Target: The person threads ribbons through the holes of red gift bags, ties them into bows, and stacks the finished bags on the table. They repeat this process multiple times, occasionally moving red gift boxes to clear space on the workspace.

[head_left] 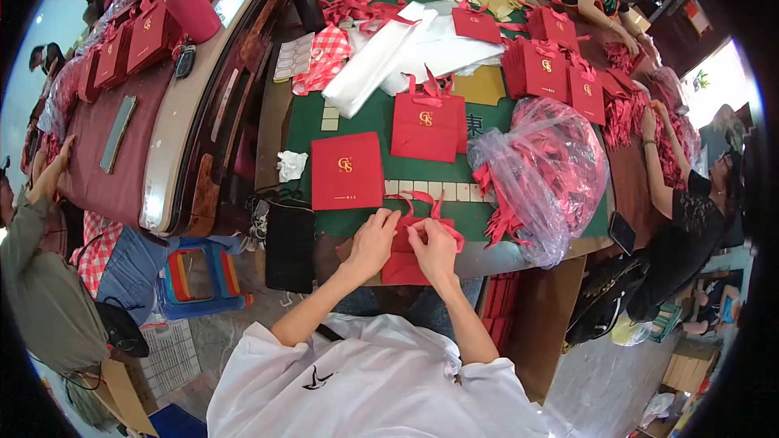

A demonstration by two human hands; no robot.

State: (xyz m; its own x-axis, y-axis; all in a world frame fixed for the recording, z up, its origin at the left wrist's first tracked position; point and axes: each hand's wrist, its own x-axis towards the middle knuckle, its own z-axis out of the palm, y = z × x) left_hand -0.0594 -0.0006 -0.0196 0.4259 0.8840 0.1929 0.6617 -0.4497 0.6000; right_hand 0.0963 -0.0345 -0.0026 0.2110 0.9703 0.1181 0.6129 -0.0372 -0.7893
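Observation:
At the table's near edge, a small red paper gift bag is between my two hands. My left hand is closed on its left side. My right hand pinches at its upper part with thumb and fingertips together; exactly what lies between the fingertips is hidden. A red ribbon handle loops up just beyond my fingers. Flat on the green mat beyond my left hand is another red bag with a gold logo. Farther back stand red bags with ribbon handles.
A clear plastic bag full of red ribbons sits on the right. White plastic sheets, a black bottle and crumpled tissue are also on the table. A black pouch is at left. Other people work on both sides.

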